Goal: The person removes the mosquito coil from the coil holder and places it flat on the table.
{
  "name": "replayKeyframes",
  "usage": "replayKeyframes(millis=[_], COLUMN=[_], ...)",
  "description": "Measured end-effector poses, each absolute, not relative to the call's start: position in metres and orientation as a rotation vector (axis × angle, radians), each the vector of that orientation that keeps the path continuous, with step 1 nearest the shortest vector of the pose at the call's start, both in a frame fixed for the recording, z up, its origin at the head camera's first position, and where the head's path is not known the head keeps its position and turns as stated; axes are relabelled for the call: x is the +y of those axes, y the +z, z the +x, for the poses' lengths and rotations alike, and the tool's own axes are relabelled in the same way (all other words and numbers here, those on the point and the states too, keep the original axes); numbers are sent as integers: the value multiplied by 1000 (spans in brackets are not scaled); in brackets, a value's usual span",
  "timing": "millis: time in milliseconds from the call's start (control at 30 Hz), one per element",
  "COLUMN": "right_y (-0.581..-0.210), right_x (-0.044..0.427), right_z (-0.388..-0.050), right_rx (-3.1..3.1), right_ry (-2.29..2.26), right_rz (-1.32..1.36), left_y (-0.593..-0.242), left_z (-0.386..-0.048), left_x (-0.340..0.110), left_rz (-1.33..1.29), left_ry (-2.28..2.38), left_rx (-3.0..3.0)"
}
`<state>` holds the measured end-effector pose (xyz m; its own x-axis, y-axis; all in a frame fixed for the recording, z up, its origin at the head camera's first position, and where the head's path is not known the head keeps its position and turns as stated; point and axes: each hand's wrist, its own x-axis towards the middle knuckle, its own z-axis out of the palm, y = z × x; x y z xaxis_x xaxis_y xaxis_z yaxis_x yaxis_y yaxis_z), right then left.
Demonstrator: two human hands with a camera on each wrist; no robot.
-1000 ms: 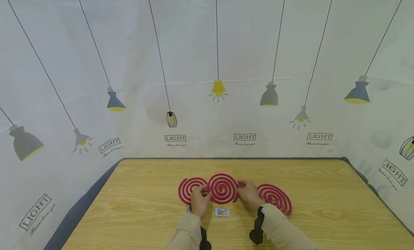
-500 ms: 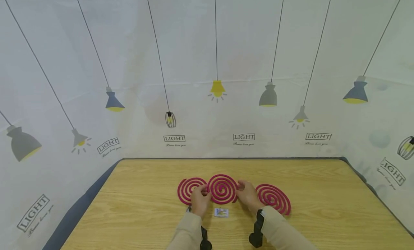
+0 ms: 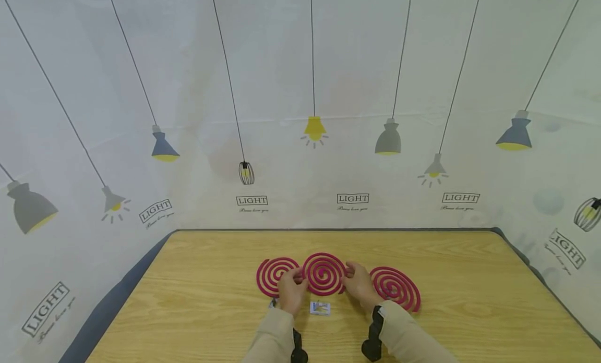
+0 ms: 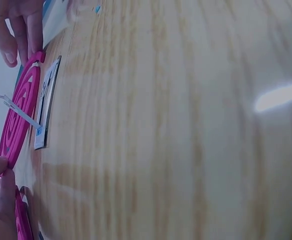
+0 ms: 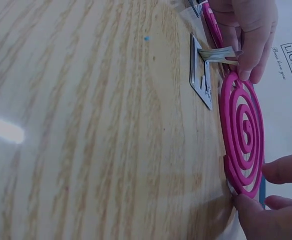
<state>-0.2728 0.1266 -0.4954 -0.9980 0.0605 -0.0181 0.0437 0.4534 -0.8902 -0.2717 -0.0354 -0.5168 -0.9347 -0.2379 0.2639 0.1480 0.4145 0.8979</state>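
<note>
A magenta mosquito coil in the middle is held by its edges between both hands, its flat face tilted toward the head camera. My left hand pinches its left edge between thumb and fingers. At the right edge, my right hand grips with the thumb on the near side and fingers on the far side. A small metal coil stand, with a raised tab, lies on the table just in front of this coil. In the left wrist view that tab rises across the coil's face.
One more magenta coil lies to the left, partly behind my left hand. Another coil lies to the right, beside my right wrist. The wooden table meets a white wall covering printed with lamps.
The head view has shifted slightly, so the wall and table drift left. Both hands keep their hold on the middle coil, which sits slightly further right relative to the stand.
</note>
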Motion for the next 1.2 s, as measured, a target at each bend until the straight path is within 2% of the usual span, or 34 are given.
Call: replayKeyframes(millis=[767, 1200], right_y=[-491, -477], right_x=[126, 140], right_z=[-273, -263], right_rx=[-2692, -2562], right_ry=[1628, 1784], right_rz=[-142, -14], left_y=[-510, -495], left_z=[-270, -266], left_x=[-44, -36], left_rz=[-54, -237], left_ry=[-1563, -1653], left_rx=[-2374, -2410])
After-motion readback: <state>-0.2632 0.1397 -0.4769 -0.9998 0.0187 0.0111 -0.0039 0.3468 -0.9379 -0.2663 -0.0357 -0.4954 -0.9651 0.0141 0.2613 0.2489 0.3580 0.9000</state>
